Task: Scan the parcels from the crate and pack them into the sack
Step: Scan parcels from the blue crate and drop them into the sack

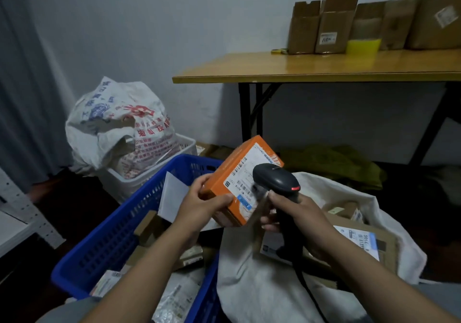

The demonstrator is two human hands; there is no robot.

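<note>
Orange parcel point(240, 180) pinched in left hand point(199, 204) above blue crate point(109, 238) | right hand point(296, 216) gripped scanner point(277, 180) at parcel's 3 o'clock | sack point(262, 292) at 5 o'clock.

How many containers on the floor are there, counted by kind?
Blue plastic crate: 1
White plastic basket: 1
Open white cloth sack: 1
Printed white woven sack, standing in the basket: 1
Total: 4

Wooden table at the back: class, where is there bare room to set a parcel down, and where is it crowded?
The wooden table is bare along its front and left end. Its back right edge is crowded with cardboard boxes.
</note>
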